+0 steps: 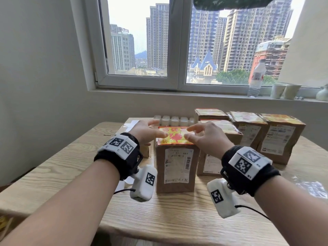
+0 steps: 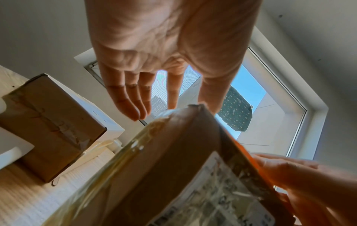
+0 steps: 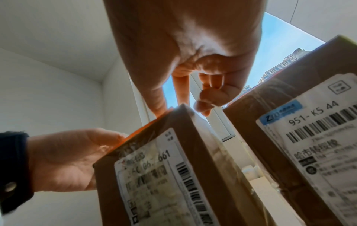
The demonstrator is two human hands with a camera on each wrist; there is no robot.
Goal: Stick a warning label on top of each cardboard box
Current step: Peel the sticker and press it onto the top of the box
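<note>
A tall cardboard box (image 1: 175, 167) stands in the middle of the wooden table (image 1: 159, 213). A red and yellow warning label (image 1: 173, 137) lies flat on its top. My left hand (image 1: 152, 132) is over the label's left edge, fingers spread and straight, thumb on the label. My right hand (image 1: 193, 134) is at the right edge, with thumb and forefinger down on the label. In the left wrist view the left hand (image 2: 154, 99) shows straight fingers above the box (image 2: 173, 168). In the right wrist view the right hand (image 3: 185, 97) has its outer fingers loosely curled, and nothing is held.
Several more boxes (image 1: 282, 139) with coloured labels on top stand to the right and behind. A low taped box (image 2: 48, 122) sits left of the central one. White bottles (image 1: 174, 120) line the back, and clear film (image 1: 310, 187) lies at the right. A water bottle (image 1: 256, 79) and cups (image 1: 284, 91) stand on the sill.
</note>
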